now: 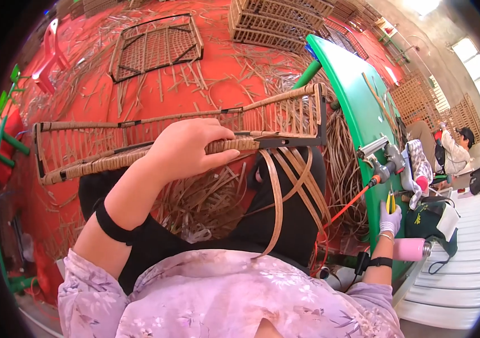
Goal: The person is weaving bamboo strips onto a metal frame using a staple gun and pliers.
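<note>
My left hand grips the wrapped lower rail of a long woven rattan frame that lies across my lap. Loose flat rattan strips hang from the frame's right end over my black trousers. My right hand, in a white glove, is out to the right at the edge of the green table. It holds a small yellow-handled tool, the handles pointing up. A grey air gun with an orange hose rests on the table just above that hand.
Rattan offcuts litter the red floor. A flat woven panel and woven crates lie beyond. A pink bottle and white slatted seat are at the right. Another person sits further right.
</note>
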A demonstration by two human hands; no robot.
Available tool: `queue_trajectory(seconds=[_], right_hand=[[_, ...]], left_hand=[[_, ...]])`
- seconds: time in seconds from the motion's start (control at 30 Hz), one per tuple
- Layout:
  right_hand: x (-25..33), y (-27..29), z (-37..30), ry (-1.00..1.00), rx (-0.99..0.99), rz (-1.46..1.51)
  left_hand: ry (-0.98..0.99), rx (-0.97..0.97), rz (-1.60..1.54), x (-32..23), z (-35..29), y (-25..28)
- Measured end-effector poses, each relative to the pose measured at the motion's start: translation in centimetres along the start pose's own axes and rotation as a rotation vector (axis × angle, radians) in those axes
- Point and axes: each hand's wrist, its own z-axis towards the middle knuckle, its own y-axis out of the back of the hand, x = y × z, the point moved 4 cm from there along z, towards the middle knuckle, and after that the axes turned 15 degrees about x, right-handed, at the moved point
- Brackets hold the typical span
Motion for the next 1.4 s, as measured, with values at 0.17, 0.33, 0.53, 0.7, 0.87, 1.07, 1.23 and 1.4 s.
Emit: queue_trajectory(seconds=[0.17, 0.33, 0.53, 0.7, 0.87, 1.07, 1.23, 1.4], right_hand=[[6.0, 3.2, -3.3, 0.472, -0.366, 0.064], [22.0, 6.5, -19.2, 1.372, -0.221, 0.234], [30.5, 3.4, -27.8, 1.939, -0.011, 0.109], [31.5, 1.8, -27.2, 1.845, 0.383, 0.749], [32.6, -0.2, -29.3, 1.223, 1.083, 1.424], [34.0, 1.6, -30.0, 0.626, 1.497, 1.726], [33.5, 3.6, -31.2, 0.802, 1.441, 1.527], [33.8, 4.8, -31.4, 0.834, 1.435, 1.512]], left_hand=[[0.055, 0.026, 0.014, -0.2, 0.2, -0.5], [0.117, 0.033, 0.173, -1.1, 0.9, -1.6], [0.187, 0.141, 0.22, -0.7, 1.7, -2.2], [0.24, 0.14, 0.206, -0.6, 1.8, -2.3], [0.285, 0.163, 0.277, -0.1, 1.6, -2.8], [0.311, 0.183, 0.295, 0.4, 2.1, -3.5], [0.334, 0.182, 0.301, -0.1, 1.7, -3.0], [0.313, 0.154, 0.294, -0.1, 1.8, -3.1]])
